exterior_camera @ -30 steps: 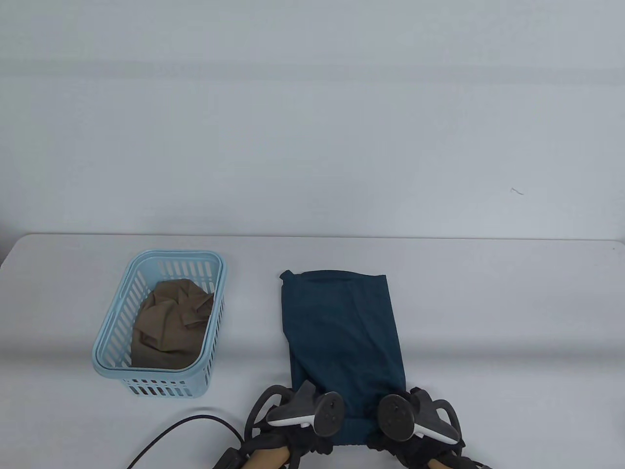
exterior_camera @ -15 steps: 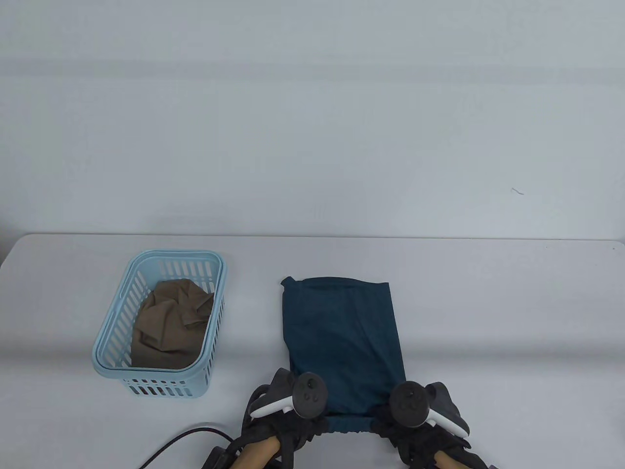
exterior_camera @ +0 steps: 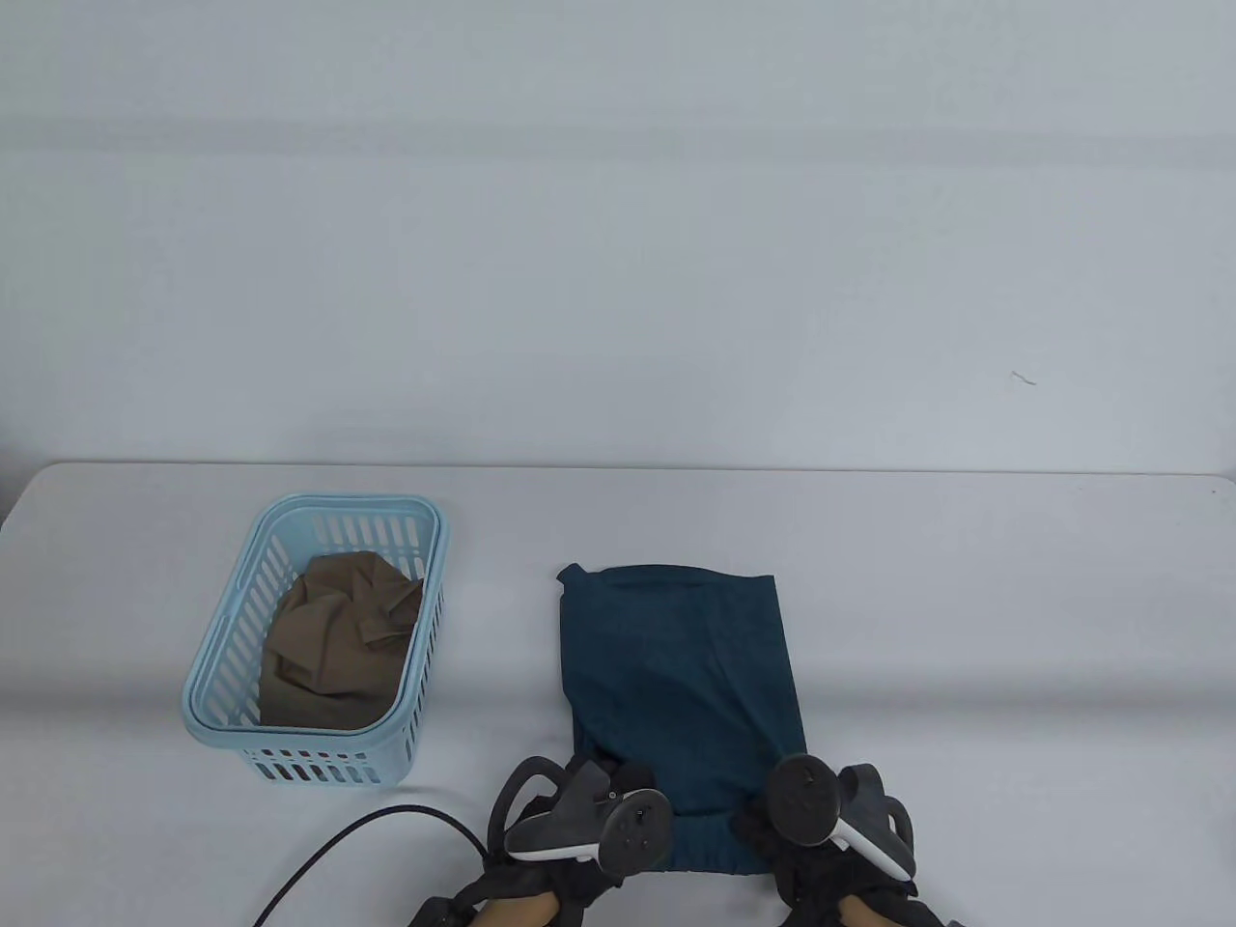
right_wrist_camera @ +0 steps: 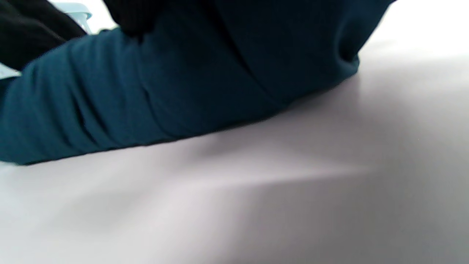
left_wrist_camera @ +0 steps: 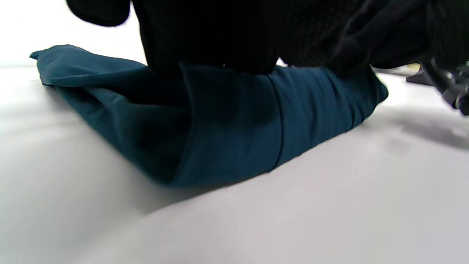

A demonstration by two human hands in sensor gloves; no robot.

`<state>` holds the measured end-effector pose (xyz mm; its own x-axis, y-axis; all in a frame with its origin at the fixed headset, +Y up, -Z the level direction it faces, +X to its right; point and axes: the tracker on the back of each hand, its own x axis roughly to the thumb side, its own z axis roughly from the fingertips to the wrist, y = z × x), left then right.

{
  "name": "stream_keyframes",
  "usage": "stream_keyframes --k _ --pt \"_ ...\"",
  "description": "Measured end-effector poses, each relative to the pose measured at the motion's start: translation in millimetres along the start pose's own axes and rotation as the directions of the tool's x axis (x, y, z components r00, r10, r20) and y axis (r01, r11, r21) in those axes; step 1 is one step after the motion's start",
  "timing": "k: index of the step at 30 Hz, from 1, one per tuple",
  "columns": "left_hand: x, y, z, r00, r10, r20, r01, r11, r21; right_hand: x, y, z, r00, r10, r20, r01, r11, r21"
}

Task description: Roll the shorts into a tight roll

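Observation:
The dark teal shorts (exterior_camera: 676, 666) lie folded into a long strip on the white table (exterior_camera: 966, 628), running away from me. Their near end is turned over into a low roll under my hands. My left hand (exterior_camera: 618, 787) presses and grips the roll's left part; in the left wrist view its gloved fingers (left_wrist_camera: 209, 47) sit on top of the folded-over fabric (left_wrist_camera: 227, 139). My right hand (exterior_camera: 772, 830) grips the roll's right part; in the right wrist view its fingers (right_wrist_camera: 128, 18) rest on the bulging fabric (right_wrist_camera: 165, 73). The fingertips are mostly hidden.
A light blue slotted basket (exterior_camera: 217, 637) stands at the left with a crumpled brown garment (exterior_camera: 338, 637) inside. A black cable (exterior_camera: 406, 814) curves across the table near the front edge, left of my left hand.
The far edge of the shorts has slid toward me. My hands pushed forward over the near end, then drew back, turning it into a roll.

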<state>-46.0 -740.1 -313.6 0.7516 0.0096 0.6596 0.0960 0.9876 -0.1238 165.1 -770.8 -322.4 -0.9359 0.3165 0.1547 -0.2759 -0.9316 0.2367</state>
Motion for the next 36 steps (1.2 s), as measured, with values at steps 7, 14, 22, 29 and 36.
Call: stream_keyframes --k 7,14,22,29,36 --pt "-3.6 -17.6 -7.4 0.998 -0.029 -0.049 0.025 0.996 -0.085 8.3 -8.1 12.6 0.978 0.099 0.181 -0.099 0.995 -0.007" --pt "1.8 -30.1 -13.8 0.997 -0.052 -0.061 0.045 0.993 -0.107 9.9 13.0 4.7 0.936 0.308 0.17 -0.318 0.948 0.031" --pt "-16.3 -19.5 -10.4 0.974 0.203 -0.103 -0.218 0.964 -0.155 -4.5 -0.8 -0.8 0.988 0.011 0.155 -0.034 0.989 0.145" --pt "-24.0 -19.0 -12.2 0.937 0.326 -0.13 -0.339 0.935 -0.1 -11.5 -2.8 -7.3 0.987 -0.095 0.132 0.074 0.985 0.157" --pt "-6.1 8.8 -5.1 0.993 0.117 -0.015 -0.116 0.992 0.047 -9.0 -1.0 -6.1 0.997 -0.01 0.083 0.006 0.999 0.046"
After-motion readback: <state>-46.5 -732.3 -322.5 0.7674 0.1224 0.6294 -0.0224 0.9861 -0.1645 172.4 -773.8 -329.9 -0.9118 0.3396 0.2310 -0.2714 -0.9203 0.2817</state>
